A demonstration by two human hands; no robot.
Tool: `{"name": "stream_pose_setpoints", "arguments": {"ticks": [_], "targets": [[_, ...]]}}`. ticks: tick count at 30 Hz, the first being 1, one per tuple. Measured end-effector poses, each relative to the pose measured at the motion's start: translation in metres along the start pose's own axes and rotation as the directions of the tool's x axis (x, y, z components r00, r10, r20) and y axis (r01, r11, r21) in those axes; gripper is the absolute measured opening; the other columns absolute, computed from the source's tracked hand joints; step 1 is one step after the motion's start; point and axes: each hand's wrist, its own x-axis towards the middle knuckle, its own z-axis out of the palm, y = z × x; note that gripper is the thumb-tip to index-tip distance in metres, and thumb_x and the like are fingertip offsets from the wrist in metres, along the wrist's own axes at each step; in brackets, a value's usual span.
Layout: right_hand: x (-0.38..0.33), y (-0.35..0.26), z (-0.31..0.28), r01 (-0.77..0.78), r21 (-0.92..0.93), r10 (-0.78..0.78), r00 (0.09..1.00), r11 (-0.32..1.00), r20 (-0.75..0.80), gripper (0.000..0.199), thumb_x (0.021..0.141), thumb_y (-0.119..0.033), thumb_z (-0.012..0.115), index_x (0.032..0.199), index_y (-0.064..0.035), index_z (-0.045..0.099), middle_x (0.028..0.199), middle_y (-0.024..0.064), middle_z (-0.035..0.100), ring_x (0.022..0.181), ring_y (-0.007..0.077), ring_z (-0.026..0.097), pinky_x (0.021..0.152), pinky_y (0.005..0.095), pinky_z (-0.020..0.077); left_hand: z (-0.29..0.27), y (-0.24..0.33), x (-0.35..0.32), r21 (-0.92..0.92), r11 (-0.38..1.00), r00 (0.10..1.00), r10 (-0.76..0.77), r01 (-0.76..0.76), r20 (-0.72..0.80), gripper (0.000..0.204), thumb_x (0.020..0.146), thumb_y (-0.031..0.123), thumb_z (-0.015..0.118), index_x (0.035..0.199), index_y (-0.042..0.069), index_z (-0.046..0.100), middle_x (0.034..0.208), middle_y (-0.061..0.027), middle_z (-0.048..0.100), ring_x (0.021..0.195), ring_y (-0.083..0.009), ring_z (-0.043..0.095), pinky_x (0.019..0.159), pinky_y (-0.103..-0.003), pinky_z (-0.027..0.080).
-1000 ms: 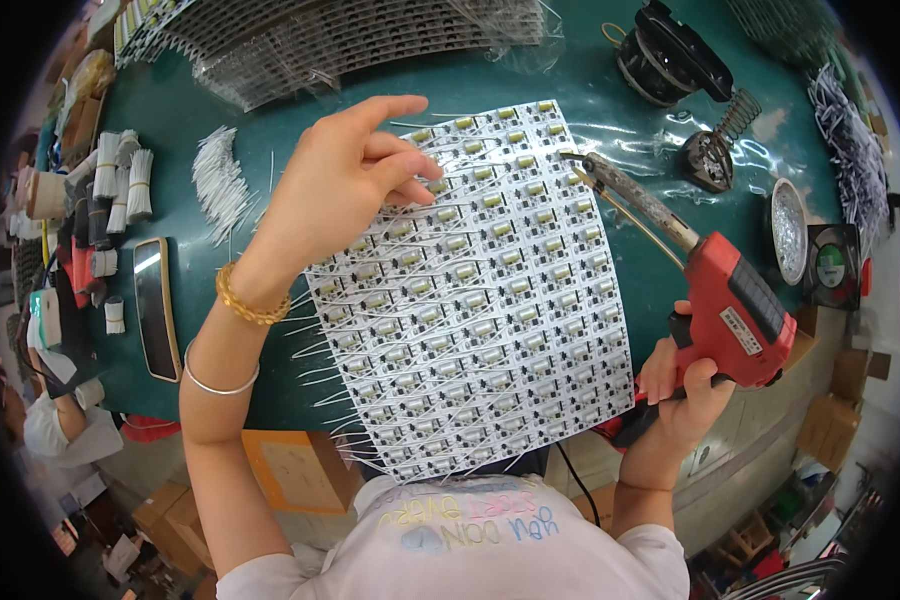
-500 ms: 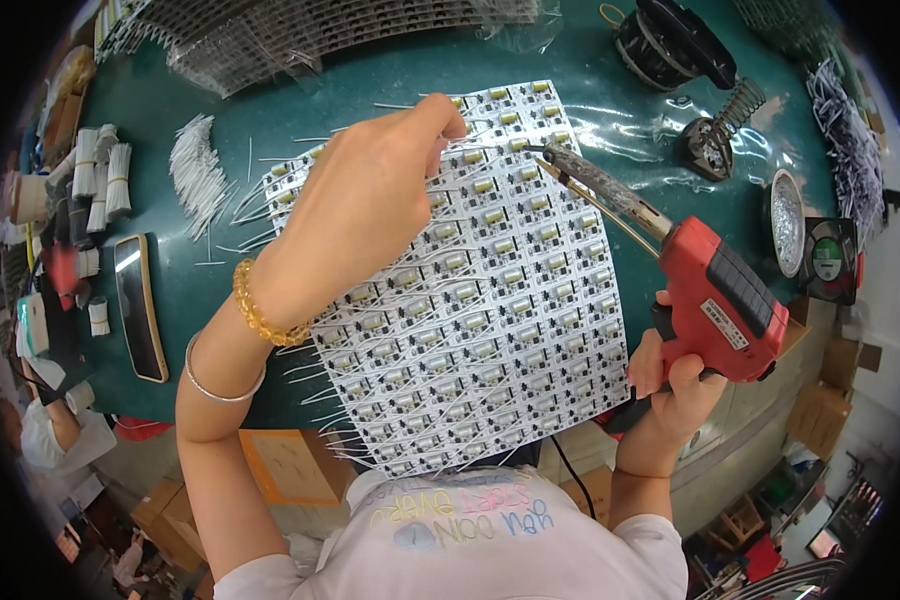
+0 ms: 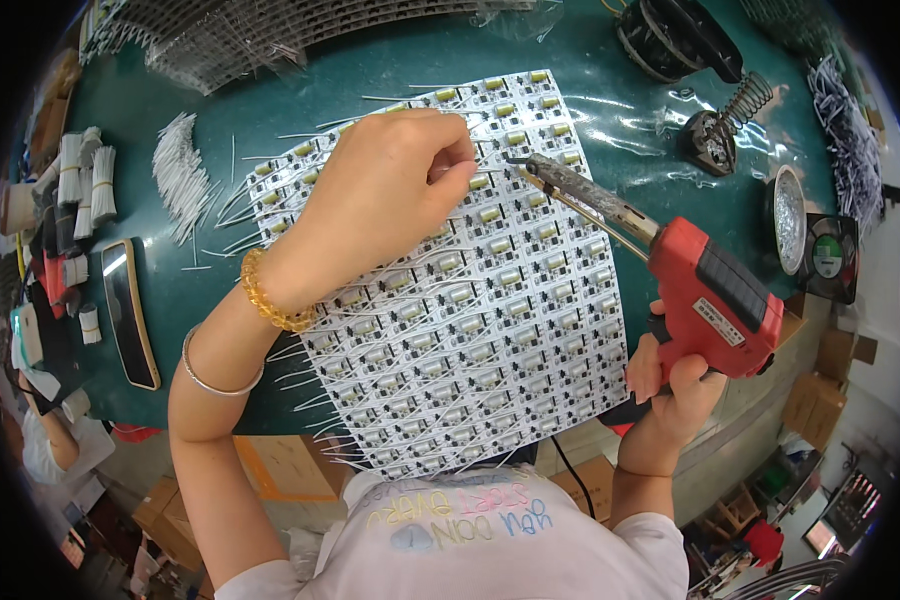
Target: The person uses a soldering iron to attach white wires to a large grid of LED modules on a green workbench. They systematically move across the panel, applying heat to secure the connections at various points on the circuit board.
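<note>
Fingers of the left hand are curled together, pinching down on the upper part of the white panel of small circuit boards with yellow components and thin white leads; what they pinch is too small to tell. Right of them, the right hand is clenched around the grip of the red pistol-shaped soldering gun, its dark tip just beside the left fingertips, over the panel's top rows. The panel lies flat on the green surface. Which joints are soldered cannot be made out, so progress is unclear. Left of the fingers lies a loose pile of white wire pieces. To their right stand a coil-spring iron holder and a round shiny tin, contents indistinct.
</note>
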Motion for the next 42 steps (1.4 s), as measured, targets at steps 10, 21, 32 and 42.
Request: {"name": "stream_pose_setpoints", "arguments": {"ticks": [10,21,32,42], "targets": [[-0.0015,0.0003,-0.0015,-0.025,0.018,0.024,1.000,1.000,0.015,0.071,0.082,-0.054,0.064,0.107,0.0107,0.048,0.048,0.0027,0.044,0.036,0.0105,0.041,0.036,0.0244,0.0346,0.0028,-0.0038,0.0011,0.002,1.000,1.000,0.016,-0.016,-0.027,0.010,0.078,0.010,0.066,0.077,0.000,0.064,0.067,-0.0062,0.060,0.054,-0.0133,0.048,0.051,-0.027,0.038],[-0.0048,0.0016,-0.0037,0.025,0.012,-0.025,1.000,1.000,-0.012,0.076,0.084,-0.053,0.061,0.115,0.0131,0.042,0.048,0.0024,0.044,0.036,0.0105,0.040,0.037,0.0242,0.0357,-0.0003,-0.0037,0.0038,-0.009,1.000,1.000,-0.007,0.007,0.010,0.013,0.077,0.012,0.067,0.075,-0.001,0.064,0.064,-0.0073,0.060,0.053,-0.0140,0.048,0.051,-0.028,0.039],[-0.0028,0.0021,-0.0036,0.026,0.047,-0.027,0.999,0.999,0.023,0.066,0.086,-0.048,0.063,0.110,0.0114,0.046,0.049,0.0040,0.045,0.036,0.0117,0.041,0.037,0.0249,0.0353,0.0004,-0.0041,0.0041,-0.038,0.999,1.000,-0.001,0.001,0.004,0.014,0.076,0.013,0.065,0.074,-0.001,0.062,0.063,-0.0078,0.060,0.055,-0.0152,0.051,0.053,-0.029,0.041],[-0.0036,0.0023,-0.0031,0.030,0.026,-0.031,0.999,0.999,0.022,0.064,0.086,-0.045,0.064,0.112,0.0111,0.046,0.048,0.0039,0.045,0.035,0.0114,0.041,0.037,0.0256,0.0348,0.0018,-0.0066,0.0035,-0.012,1.000,1.000,0.005,-0.005,-0.007,0.015,0.076,0.013,0.065,0.074,-0.001,0.062,0.064,-0.0098,0.061,0.055,-0.0174,0.055,0.054,-0.029,0.043]]}}
